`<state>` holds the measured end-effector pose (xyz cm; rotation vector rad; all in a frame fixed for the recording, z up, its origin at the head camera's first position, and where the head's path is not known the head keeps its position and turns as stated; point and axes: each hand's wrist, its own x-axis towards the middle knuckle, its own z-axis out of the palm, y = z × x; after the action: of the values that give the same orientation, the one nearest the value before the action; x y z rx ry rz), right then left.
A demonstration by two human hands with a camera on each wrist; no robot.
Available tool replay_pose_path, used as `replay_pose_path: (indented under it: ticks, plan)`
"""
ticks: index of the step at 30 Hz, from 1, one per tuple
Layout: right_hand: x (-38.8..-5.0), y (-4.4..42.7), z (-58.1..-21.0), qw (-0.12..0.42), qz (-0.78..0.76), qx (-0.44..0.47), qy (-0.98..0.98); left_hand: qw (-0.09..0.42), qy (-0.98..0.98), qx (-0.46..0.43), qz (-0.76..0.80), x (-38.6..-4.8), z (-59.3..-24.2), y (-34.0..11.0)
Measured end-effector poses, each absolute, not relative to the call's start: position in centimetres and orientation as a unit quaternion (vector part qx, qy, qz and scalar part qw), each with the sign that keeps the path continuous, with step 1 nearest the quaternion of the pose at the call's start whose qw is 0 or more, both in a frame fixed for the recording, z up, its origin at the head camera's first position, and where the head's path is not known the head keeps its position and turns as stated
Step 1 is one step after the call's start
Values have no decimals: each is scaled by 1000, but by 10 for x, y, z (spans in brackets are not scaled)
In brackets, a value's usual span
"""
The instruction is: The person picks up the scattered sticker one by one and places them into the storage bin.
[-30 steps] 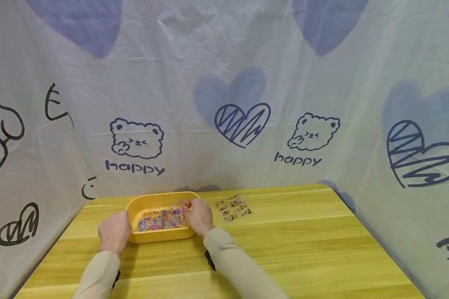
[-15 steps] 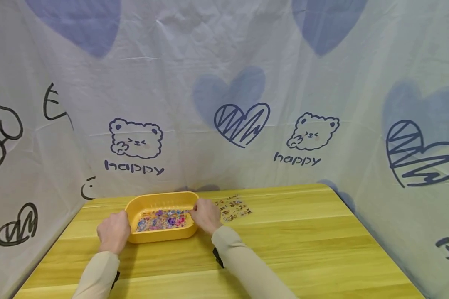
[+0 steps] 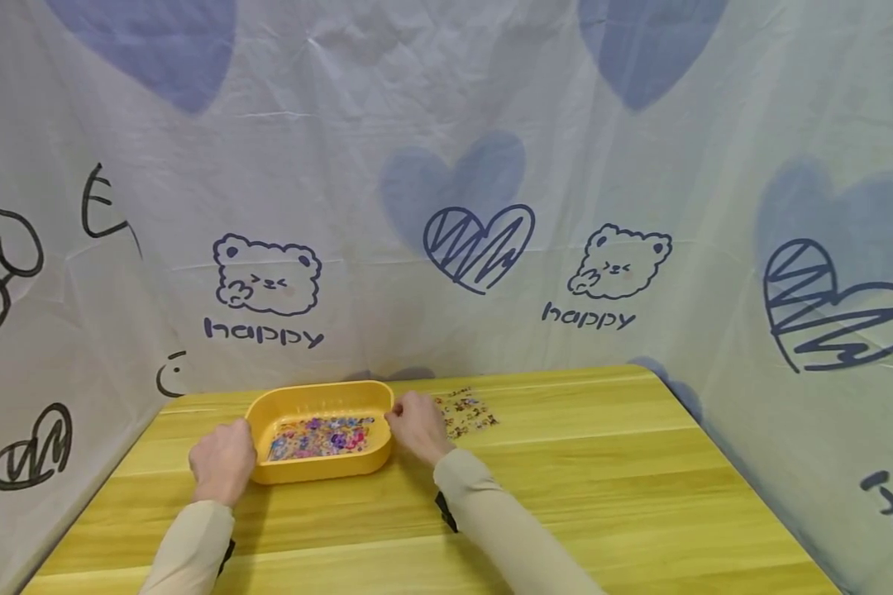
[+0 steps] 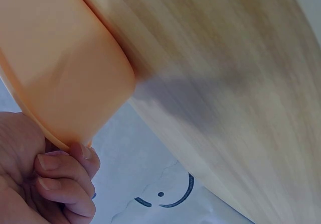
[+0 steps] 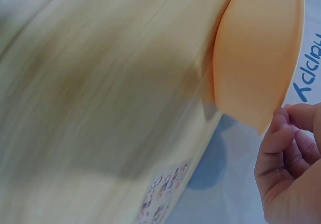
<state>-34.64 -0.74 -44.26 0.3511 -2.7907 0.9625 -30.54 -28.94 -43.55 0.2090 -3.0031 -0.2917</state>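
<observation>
A yellow plastic basin [image 3: 323, 471] sits at the back left of the table, with many small multicoloured pieces [image 3: 320, 438] spread over its bottom. My left hand [image 3: 223, 463] grips its left end; in the left wrist view, fingers [image 4: 65, 171] curl over the rim. At the opposite end, my right hand [image 3: 420, 430] has thumb and fingertips pinched together at the rim, as the right wrist view also shows. Whether a small piece is between those fingertips cannot be made out. Just behind the right hand lies a flat patch of small multicoloured figures [image 3: 476, 413], partly covered by it.
The wood-grain table [image 3: 603, 479] extends to the right and toward the front. A white cloth [image 3: 372, 314] printed with hearts and bears hangs close behind the table and along both sides.
My right hand has come out of the basin and moved right to its right rim. The pieces inside lie differently, with the purple ones shifted. My left hand keeps its grip.
</observation>
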Motion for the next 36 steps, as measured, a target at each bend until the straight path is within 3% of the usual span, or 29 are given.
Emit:
replay_pose_path:
  ticks: [21, 36]
  plan:
    - [-350, 52, -459, 43, 308, 129, -942, 60, -991, 68, -96, -303, -434, -293]
    - [-359, 106, -469, 63, 288, 36, -955, 70, -991, 65, -95, -306, -435, -289]
